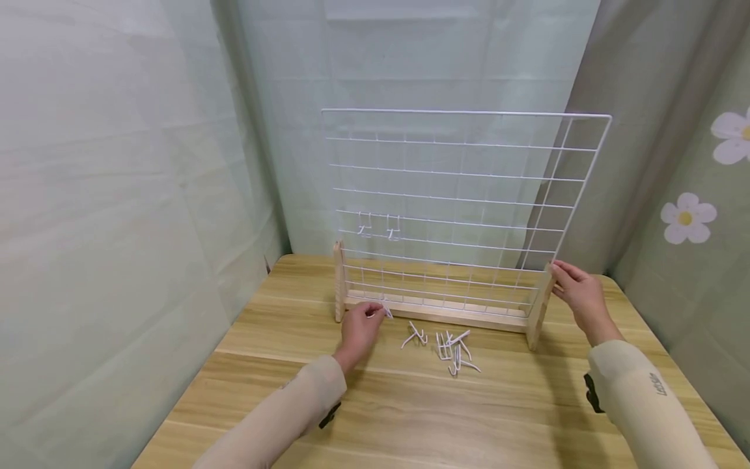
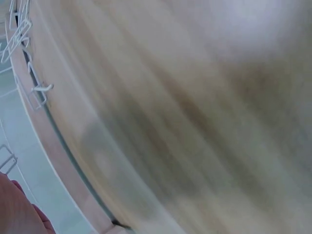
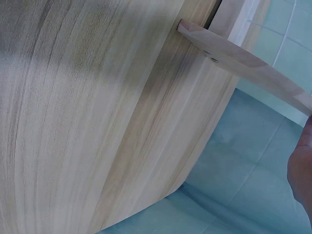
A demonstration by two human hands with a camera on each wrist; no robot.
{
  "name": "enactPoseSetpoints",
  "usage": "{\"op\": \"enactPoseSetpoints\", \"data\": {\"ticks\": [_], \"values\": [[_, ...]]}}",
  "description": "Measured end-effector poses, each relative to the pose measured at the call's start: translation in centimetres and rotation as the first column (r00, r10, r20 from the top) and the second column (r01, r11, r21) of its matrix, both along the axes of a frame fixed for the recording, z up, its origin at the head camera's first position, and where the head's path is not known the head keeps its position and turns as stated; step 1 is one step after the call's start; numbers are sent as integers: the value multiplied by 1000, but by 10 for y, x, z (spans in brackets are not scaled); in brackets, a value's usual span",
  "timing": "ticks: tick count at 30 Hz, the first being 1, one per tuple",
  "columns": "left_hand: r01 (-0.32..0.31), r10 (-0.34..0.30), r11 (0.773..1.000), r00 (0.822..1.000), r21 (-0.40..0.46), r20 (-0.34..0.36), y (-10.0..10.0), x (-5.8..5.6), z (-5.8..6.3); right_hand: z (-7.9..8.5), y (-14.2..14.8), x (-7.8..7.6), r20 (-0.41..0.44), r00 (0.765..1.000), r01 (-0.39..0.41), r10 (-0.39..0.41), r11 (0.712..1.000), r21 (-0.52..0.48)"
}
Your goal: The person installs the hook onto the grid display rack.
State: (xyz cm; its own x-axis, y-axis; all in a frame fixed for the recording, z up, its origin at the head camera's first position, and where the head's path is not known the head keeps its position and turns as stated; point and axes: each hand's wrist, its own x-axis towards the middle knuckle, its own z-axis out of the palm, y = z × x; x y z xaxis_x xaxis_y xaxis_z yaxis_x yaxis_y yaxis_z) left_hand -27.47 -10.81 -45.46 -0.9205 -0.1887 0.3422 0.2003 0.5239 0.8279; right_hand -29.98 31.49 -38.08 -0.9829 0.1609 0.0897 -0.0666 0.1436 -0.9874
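In the left wrist view we catch only a cropped part of the left hand (image 1: 359, 329); the right hand (image 1: 583, 299) is likewise cut off in its own wrist view. The head view shows us both arms reaching forward. Below the left part of the wire grid (image 1: 466, 113), thumb and fingertips pinch a white hook (image 1: 387, 309), partly hiding it. At the grid's right end, the other hand's fingers grip the top of the wooden post (image 1: 540, 307). Two hanging hooks (image 1: 391, 232) sit left of the grid's middle; loose hooks (image 1: 458, 358), too jumbled for us to count, lie before it on the wood-grain table (image 1: 469, 417). Pale curtains (image 1: 117, 195) hang behind and beside the grid.
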Motion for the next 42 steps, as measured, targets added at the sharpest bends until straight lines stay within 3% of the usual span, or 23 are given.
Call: {"op": "enactPoseSetpoints", "data": {"ticks": [4, 10, 17, 28, 32, 42], "values": [[-17, 17, 1000, 999, 23, -37, -3, -5, 3, 0, 0, 0, -6, 1000, -2, 2, 1000, 2], [-67, 70, 996, 997, 52, -46, -8, -15, 9, 0, 2, 0, -42, 999, -24, 20, 995, -101], [-148, 158, 982, 984, 113, -81, -15, -29, 24, 1, 2, -1, -59, 998, -34, 26, 991, -133], [-225, 237, 963, 970, 151, -64, -7, -45, 50, 1, 2, 1, -64, 998, -31, 23, 992, -119], [-244, 258, 955, 964, 171, -65, -3, -47, 58, 3, 2, 2, -60, 998, -22, 13, 987, -157], [-291, 301, 946, 952, 144, -51, -2, -55, 64, 0, -1, 2, -41, 999, -28, 22, 988, -154]]}}
